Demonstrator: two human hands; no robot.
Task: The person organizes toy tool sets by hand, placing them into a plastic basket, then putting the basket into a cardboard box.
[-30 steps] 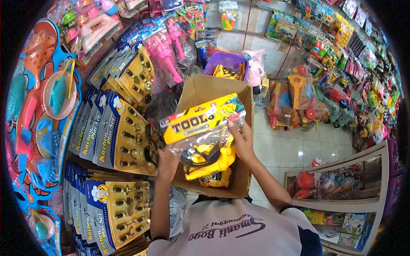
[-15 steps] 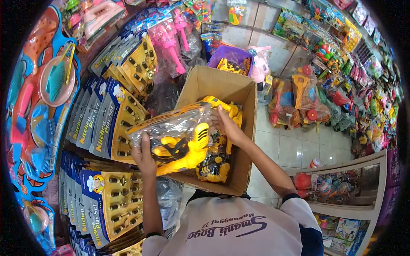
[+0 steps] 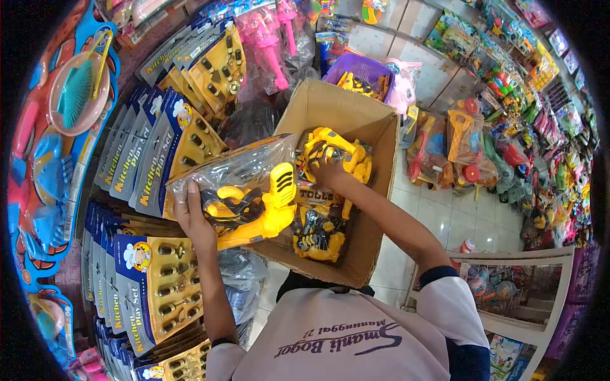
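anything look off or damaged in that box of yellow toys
Nothing stands out. The cardboard box is open and whole, the bagged yellow toys lie loosely piled inside, and the tool set bag in the left hand looks sealed.

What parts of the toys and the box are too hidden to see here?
- Head view: the right hand's fingers, buried among the yellow toys in the cardboard box.
- The box bottom, covered by toy packs.
- The toy tool pack held by the left hand: details blurred by shiny plastic.
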